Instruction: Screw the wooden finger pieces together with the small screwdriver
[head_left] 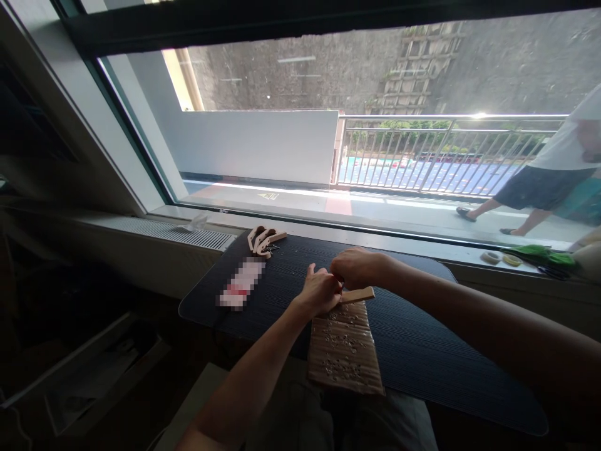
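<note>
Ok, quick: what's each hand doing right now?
Left hand: closed on the end of the wooden strip.
Right hand: curled shut at the same strip; what it pinches cannot be told.

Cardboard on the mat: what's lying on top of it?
Many small pale bits are scattered over the cardboard, too small to identify. A wooden strip, held in the left hand, crosses its far edge and hides whatever sits beneath there.

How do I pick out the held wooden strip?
Below the window lies a dark mat. At its middle, left hand and right hand meet on a pale wooden strip by a cardboard sheet. The other wooden pieces sit stacked, untouched, at the mat's far corner.
</note>
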A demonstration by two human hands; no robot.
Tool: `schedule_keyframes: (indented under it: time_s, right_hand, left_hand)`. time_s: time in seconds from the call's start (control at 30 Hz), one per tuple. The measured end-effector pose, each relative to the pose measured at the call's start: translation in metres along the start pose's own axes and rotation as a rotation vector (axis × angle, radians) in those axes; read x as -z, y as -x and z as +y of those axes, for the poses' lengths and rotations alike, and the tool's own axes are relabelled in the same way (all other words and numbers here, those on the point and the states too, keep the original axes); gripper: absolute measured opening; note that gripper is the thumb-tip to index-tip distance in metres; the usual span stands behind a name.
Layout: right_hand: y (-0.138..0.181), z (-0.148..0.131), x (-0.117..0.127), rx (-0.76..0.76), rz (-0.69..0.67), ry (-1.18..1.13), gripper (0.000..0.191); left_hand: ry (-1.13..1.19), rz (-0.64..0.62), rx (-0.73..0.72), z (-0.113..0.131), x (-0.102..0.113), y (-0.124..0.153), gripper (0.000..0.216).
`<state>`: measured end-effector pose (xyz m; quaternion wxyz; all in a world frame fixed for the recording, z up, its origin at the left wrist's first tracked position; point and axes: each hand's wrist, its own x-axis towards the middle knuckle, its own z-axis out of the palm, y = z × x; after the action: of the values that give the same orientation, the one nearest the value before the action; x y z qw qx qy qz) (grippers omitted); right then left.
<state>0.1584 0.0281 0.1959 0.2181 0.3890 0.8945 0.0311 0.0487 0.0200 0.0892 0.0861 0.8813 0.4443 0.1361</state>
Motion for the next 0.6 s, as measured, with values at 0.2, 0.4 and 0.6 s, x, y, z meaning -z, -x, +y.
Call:
schedule_keyframes:
  time_s: [0.2,0.4,0.6]
  right_hand:
    - [-0.001,-0.001,0.001,0.026,-0.050,-0.008,0.016]
    - [-0.002,0.004,0.003,0.003,-0.085,-0.057,0.032]
    - [0.009,0.011,0.010,-0.047,-0.098,-0.110,0.036]
  left_hand:
    - [-0.021,0.009,0.011,-0.001,-0.001,0.000,0.009]
    - [-0.030,-0.020,0.022,0.001,0.001,0.000,0.014]
    - [-0.022,-0.037,0.021,0.001,0.002,0.000,0.017]
